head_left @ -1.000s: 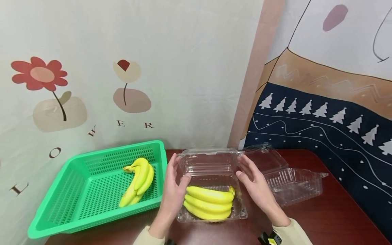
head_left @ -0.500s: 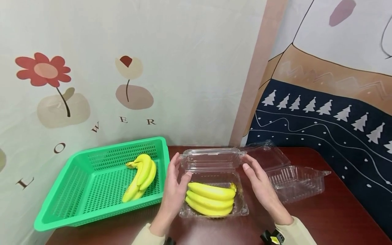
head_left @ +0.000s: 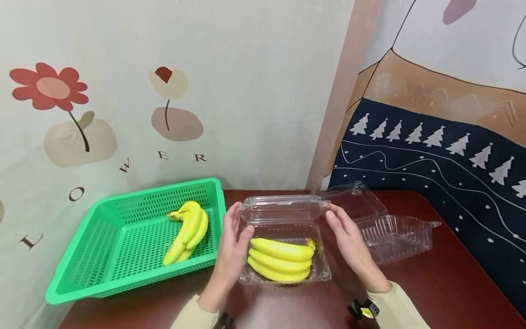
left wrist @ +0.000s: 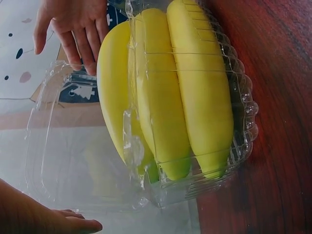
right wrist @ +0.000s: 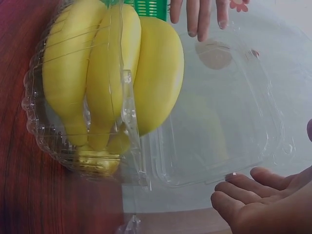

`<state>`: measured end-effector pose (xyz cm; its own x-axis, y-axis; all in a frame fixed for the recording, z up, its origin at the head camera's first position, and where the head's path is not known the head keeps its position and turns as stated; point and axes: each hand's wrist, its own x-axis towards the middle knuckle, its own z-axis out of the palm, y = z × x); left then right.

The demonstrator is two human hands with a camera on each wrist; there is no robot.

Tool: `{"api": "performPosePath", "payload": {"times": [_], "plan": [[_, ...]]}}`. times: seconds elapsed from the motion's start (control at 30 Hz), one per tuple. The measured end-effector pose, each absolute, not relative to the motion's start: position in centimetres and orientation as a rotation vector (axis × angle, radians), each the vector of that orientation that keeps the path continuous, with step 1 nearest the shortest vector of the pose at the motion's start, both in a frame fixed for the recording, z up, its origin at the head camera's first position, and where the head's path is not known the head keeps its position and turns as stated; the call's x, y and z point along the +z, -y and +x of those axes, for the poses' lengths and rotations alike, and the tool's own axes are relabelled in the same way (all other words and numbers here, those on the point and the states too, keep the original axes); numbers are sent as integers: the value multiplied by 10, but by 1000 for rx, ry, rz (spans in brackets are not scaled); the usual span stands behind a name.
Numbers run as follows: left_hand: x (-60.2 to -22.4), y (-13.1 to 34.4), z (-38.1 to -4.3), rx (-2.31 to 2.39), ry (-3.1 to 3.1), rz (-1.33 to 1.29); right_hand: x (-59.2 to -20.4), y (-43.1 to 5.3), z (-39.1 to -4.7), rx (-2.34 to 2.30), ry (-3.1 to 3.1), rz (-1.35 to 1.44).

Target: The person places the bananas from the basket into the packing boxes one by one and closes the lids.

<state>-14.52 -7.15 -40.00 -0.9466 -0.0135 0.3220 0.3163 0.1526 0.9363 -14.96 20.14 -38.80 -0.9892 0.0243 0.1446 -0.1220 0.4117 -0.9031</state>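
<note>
A clear plastic clamshell container point(head_left: 318, 274) lies in front of me with a bunch of bananas point(head_left: 281, 260) in its base. Its hinged lid point(head_left: 283, 212) stands raised at the back. On the lid's left side is my left hand point(head_left: 232, 249), fingers extended along the edge and thumb apart. My right hand point(head_left: 347, 237) is at the opposite side, its fingertips at the lid's right corner. In the right wrist view, fingertips of the right hand point(right wrist: 258, 192) meet the lid's rim. The left wrist view shows the bananas point(left wrist: 161, 92) rising above the base's rim.
A green plastic basket point(head_left: 135, 283) on the left holds another bunch of bananas point(head_left: 191, 233). Behind the right hand, a second clear clamshell point(head_left: 394, 237) lies unfolded on the dark red table point(head_left: 456, 274). A printed cloth point(head_left: 263, 91) hangs behind the table.
The lid's top edge has tipped a little lower, with both hands staying beside it. The right hand has shifted slightly outward. The head view has tilted down slightly.
</note>
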Motion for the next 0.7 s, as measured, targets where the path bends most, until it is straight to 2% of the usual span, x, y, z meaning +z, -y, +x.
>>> {"api": "performPosePath", "payload": {"times": [0.7], "plan": [[-400,75,-140,-1900,2165,-314,-385,-204,-151,1618,2534,77]]}}
